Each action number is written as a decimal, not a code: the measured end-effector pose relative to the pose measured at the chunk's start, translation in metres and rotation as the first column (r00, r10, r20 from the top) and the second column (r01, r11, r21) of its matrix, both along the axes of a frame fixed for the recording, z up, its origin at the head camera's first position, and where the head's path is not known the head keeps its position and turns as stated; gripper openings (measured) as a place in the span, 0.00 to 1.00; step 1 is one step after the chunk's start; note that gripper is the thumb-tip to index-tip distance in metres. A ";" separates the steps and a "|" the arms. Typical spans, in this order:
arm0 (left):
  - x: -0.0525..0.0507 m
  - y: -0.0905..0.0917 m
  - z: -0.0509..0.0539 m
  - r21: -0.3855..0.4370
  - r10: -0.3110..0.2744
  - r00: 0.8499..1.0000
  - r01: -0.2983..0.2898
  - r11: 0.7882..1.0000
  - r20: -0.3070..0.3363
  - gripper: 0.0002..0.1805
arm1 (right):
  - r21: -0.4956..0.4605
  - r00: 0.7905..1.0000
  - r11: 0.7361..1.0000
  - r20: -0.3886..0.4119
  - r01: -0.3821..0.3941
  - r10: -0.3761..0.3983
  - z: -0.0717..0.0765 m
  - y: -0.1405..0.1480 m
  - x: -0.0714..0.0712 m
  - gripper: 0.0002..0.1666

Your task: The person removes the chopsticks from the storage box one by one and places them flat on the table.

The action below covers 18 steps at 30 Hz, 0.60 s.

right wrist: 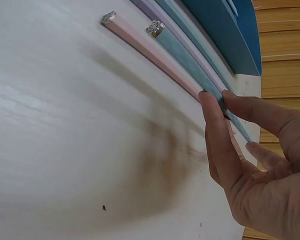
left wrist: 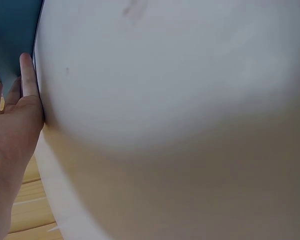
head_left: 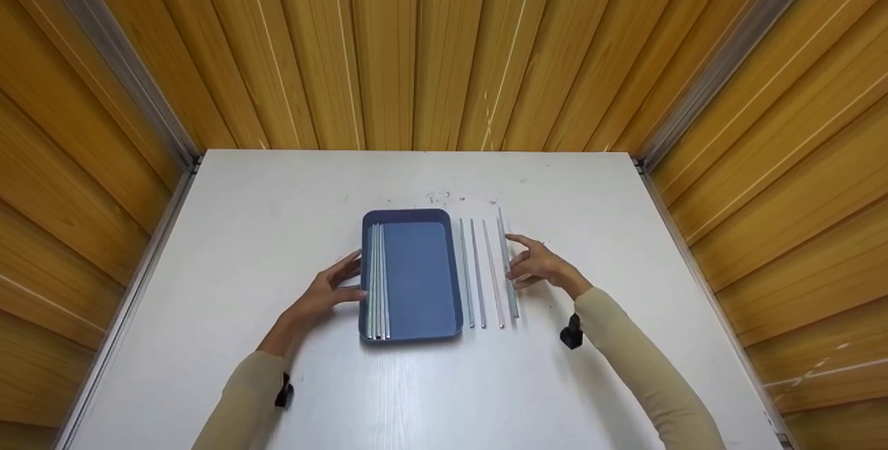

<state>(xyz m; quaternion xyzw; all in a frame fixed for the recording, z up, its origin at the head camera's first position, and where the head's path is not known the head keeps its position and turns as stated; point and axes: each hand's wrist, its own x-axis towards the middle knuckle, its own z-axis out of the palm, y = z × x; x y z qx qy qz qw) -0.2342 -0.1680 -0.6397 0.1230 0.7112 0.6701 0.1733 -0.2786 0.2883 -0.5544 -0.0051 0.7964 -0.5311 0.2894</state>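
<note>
A blue rectangular tray lies on the table with several pale chopsticks side by side along its left inner edge. My left hand touches the tray's left wall with thumb and fingers fairly straight. On the other side, my right hand pinches a blue-green chopstick between thumb and fingers. That chopstick has a silvery textured end and sits over a pink chopstick. Between it and the tray lie a lavender chopstick and another blue-green chopstick, roughly parallel.
The white table carries small dark marks behind the tray. Yellow wood-look panels enclose the back and both sides, with metal posts at the corners. A black wrist device hangs below the right sleeve.
</note>
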 end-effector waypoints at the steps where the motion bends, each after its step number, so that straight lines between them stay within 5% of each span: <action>1: 0.001 0.000 -0.001 -0.005 -0.008 1.000 0.008 1.000 -0.005 0.49 | 0.009 1.000 1.000 0.002 0.000 0.000 -0.004 0.002 0.002 0.55; 8: 0.004 -0.001 -0.003 -0.013 -0.033 0.999 0.033 0.999 -0.031 0.49 | 0.065 1.000 0.998 0.010 0.019 -0.020 -0.023 0.007 0.009 0.56; 18: -0.002 0.000 0.002 -0.035 0.007 1.000 -0.007 0.999 -0.011 0.50 | 0.141 0.999 0.990 -0.049 0.001 0.006 -0.017 -0.001 0.001 0.55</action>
